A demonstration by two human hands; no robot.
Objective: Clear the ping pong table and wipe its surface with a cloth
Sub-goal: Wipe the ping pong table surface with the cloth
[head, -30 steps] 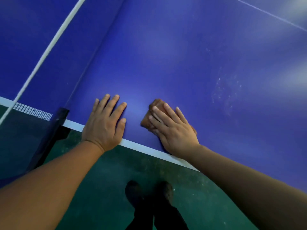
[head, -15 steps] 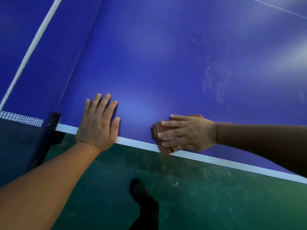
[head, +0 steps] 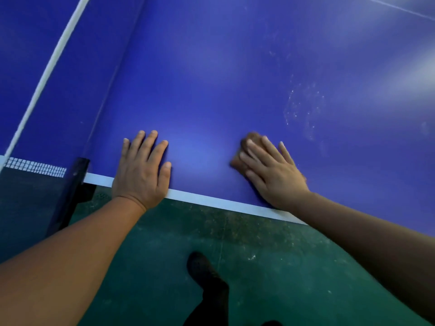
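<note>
— Cloth, where is it right now?

— Under my right hand, on the blue ping pong table, a little in from the white edge line. It is brown and bunched up, and only a bit of it peeks out past my fingertips; the rest is hidden by my palm.

— Are you clutching it?

— No. My fingers lie straight and flat over it, pressing it against the surface, not curled round it.

— And the other hand?

— My left hand rests flat on the table too, fingers spread and holding nothing, with the heel of the palm across the edge line. It sits well apart from the cloth, near the dark net post clamped at the table's side, where the net and its white top band run off to my left.

— Anything else on the surface?

— A patch of pale specks beyond my right hand. Below the edge I see the green floor and one dark shoe.
</note>
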